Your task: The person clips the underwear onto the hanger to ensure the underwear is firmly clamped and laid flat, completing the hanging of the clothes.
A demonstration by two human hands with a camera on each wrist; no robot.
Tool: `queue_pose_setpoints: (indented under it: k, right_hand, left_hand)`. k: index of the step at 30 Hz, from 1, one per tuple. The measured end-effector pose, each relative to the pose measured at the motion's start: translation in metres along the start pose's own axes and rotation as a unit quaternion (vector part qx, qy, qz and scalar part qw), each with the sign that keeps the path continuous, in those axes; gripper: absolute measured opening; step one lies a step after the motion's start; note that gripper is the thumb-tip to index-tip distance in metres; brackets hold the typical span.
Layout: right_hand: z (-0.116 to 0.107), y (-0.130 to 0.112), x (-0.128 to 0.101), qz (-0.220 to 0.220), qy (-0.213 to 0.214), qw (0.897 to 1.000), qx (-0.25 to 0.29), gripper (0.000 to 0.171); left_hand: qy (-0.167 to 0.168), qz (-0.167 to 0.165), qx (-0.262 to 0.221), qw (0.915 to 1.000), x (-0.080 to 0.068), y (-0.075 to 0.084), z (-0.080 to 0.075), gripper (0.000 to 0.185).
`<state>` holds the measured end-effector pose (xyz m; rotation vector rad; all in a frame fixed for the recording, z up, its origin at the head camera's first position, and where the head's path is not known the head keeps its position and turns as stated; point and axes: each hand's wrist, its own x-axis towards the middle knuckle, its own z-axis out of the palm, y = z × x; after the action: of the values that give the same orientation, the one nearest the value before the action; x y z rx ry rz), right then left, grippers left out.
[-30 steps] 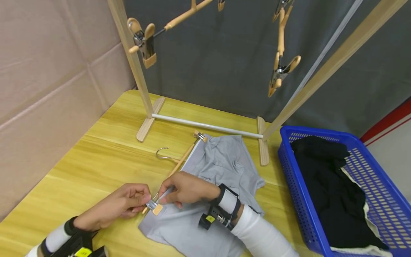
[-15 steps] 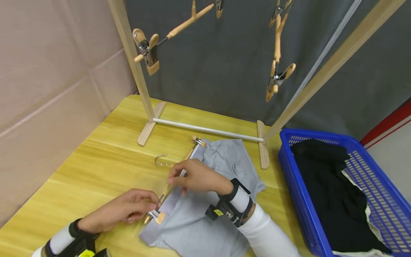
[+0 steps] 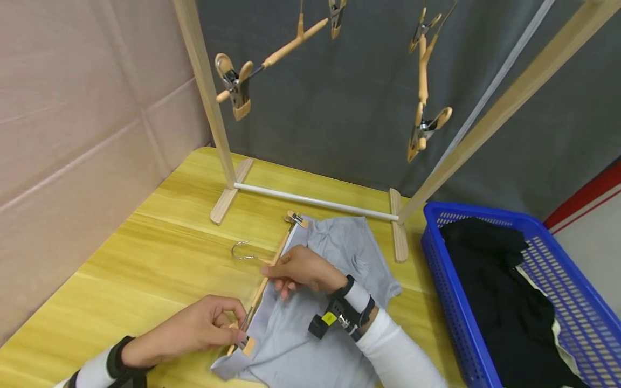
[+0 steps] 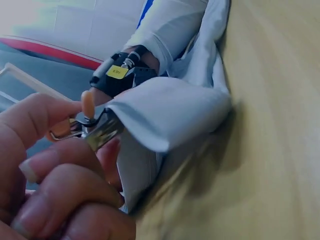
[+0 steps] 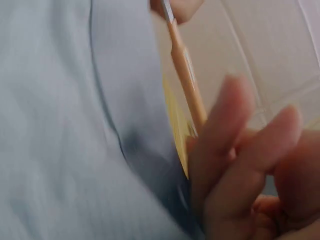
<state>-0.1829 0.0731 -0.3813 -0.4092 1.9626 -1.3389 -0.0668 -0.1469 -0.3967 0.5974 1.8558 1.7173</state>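
Observation:
A grey garment lies flat on the yellow wooden table. A wooden clip hanger lies along its waistband, with the metal hook pointing left. My left hand pinches the hanger's near clip at the waistband corner; the left wrist view shows that clip between my fingers beside the grey fabric. My right hand pinches the waistband at the middle of the hanger bar. The far clip sits on the garment's other corner.
A wooden drying rack with a white bottom rail stands behind the garment. Two empty clip hangers hang from it. A blue basket with black clothes stands to the right. A cardboard wall lines the left side.
My right hand has slid away from the near clip, up along the hanger bar to its middle. My left hand has stayed on the near clip.

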Motion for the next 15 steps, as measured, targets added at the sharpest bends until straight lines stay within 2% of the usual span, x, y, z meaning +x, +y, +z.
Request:
queue_pose_setpoints:
  k: [2, 5, 9, 11, 13, 15]
  right_hand:
    - [0.002, 0.000, 0.001, -0.009, -0.006, 0.999, 0.031, 0.030]
    - [0.005, -0.002, 0.001, -0.029, -0.020, 0.997, 0.075, 0.026]
    - [0.008, -0.015, -0.003, -0.066, -0.033, 0.992, 0.103, 0.023]
    - [0.008, -0.025, -0.005, -0.084, -0.033, 0.989, 0.114, 0.022]
    - [0.006, -0.036, -0.006, -0.097, -0.033, 0.987, 0.121, 0.021]
    - [0.004, -0.047, -0.006, -0.111, -0.033, 0.986, 0.122, 0.021]
  left_hand:
    - [-0.013, 0.002, 0.002, 0.9999, 0.000, 0.004, -0.002, 0.016]
    - [-0.051, 0.001, -0.005, 0.9987, -0.001, 0.012, -0.006, 0.014]
    - [-0.093, 0.023, -0.028, 0.9950, -0.001, 0.026, -0.011, 0.011]
    - [-0.085, 0.038, -0.026, 0.9953, 0.000, 0.035, -0.015, 0.016]
    - [-0.056, 0.047, -0.007, 0.9973, 0.002, 0.045, -0.019, 0.025]
    - [-0.018, 0.039, 0.018, 0.9989, 0.005, 0.055, -0.023, 0.033]
